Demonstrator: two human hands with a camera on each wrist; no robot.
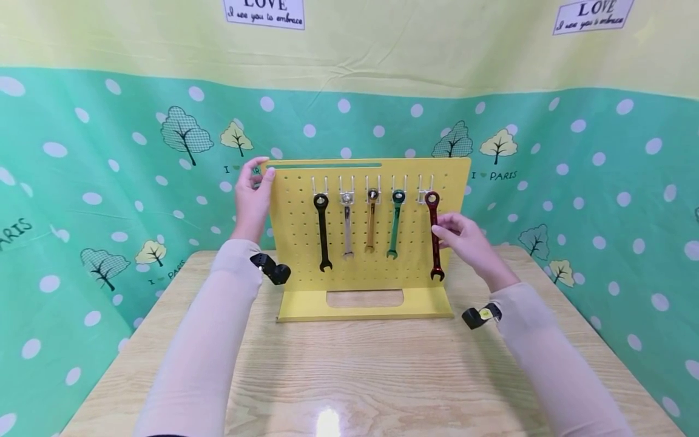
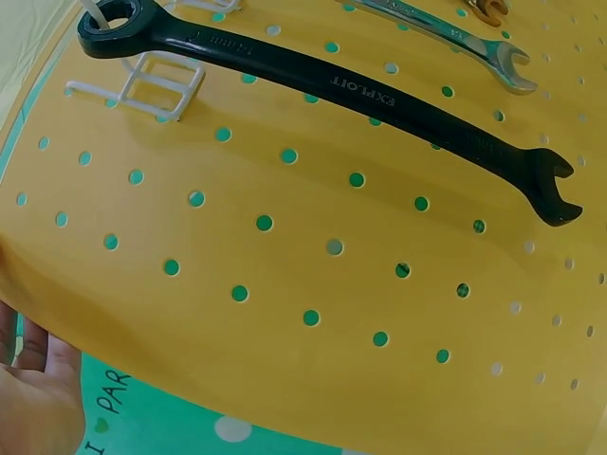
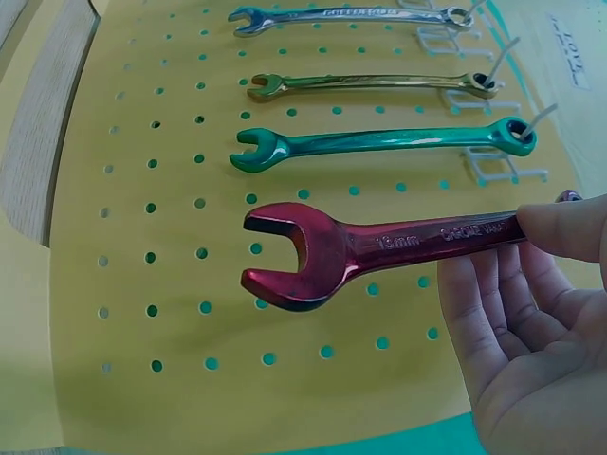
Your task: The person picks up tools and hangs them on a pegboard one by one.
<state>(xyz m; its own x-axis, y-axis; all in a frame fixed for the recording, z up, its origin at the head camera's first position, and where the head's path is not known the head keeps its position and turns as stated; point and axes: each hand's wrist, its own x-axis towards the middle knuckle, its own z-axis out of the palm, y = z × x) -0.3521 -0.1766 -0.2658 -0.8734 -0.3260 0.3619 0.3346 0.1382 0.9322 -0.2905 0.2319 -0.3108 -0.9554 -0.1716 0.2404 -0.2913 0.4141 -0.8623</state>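
Observation:
A yellow pegboard (image 1: 349,273) stands upright on its base. At its upper left corner my left hand (image 1: 255,194) grips the edge, thumb in front. My right hand (image 1: 461,240) pinches a dark red combination wrench (image 1: 435,237) by its handle between thumb and fingers. The wrench's open end (image 3: 299,256) points down, in front of the board; its ring end is by the rightmost white hook (image 1: 423,182), and I cannot tell whether it hangs on it. Left of it hang a green wrench (image 1: 395,224), a gold wrench (image 1: 371,221), a silver wrench (image 1: 347,227) and a black wrench (image 2: 351,85).
The board rests on a light wooden table (image 1: 349,370); its base has a long cut-out. A green and yellow printed curtain (image 1: 349,115) encloses the table behind and at both sides. Each wrist wears a small black camera (image 1: 271,270).

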